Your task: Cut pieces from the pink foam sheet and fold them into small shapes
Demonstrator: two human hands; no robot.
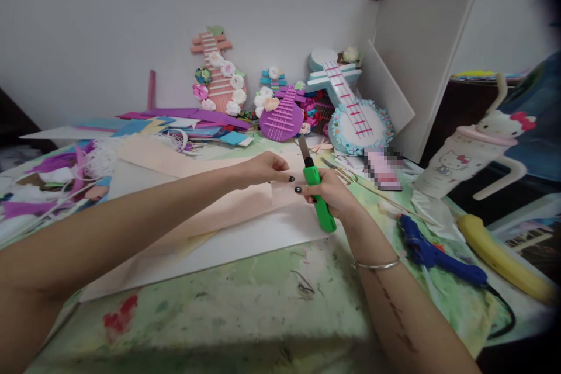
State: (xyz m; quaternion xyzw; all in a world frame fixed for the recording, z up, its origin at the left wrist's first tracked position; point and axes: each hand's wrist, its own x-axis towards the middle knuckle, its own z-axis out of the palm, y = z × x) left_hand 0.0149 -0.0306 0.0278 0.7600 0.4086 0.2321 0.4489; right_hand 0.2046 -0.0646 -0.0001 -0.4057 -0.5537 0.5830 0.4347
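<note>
My right hand point(331, 190) is wrapped around a green box cutter point(325, 213), its blade out and pointing up and away from me. My left hand point(265, 168) pinches a small piece of pale pink paper point(284, 194) between thumb and fingers. My right thumb lies against the knife, close to the paper's edge; whether it also grips the paper I cannot tell. Beneath both hands, larger sheets of peach paper point(228, 210) lie on a white board point(245, 245).
Scissors point(344, 172) and a phone point(383, 169) lie beyond my right hand. A blue glue gun point(438, 257), a banana point(504, 257) and a tumbler point(460, 158) are at right. Decorated foam instruments point(280, 114) line the wall; scraps point(56, 181) pile up at left.
</note>
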